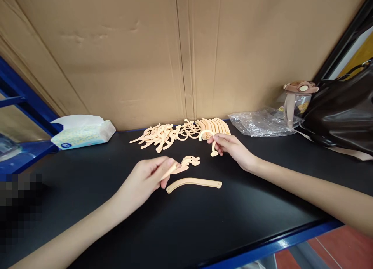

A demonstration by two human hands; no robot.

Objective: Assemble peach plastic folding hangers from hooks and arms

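My right hand (229, 144) pinches a beige plastic hook (206, 133) by its stem, just in front of the pile. Its curved top points left and a small rounded base hangs below the fingers. My left hand (150, 174) is closed on a narrow beige plastic strip (169, 172), mostly covered by the thumb and fingers. Just beyond the left fingertips lie a few curved beige pieces (190, 160), partly hidden by the hand. A long, slightly bent beige bar (194, 182) with a hole at its end rests on the black table nearer to me.
Loose beige pieces (159, 136) are heaped at the back, beside several neatly lined-up curved bars (214, 125). A tissue pack (84, 133) stands at left. Clear plastic bags (259, 123), a drinking bottle (300, 96) and a dark bag (344, 110) occupy the right. Cardboard (131, 59) walls the back.
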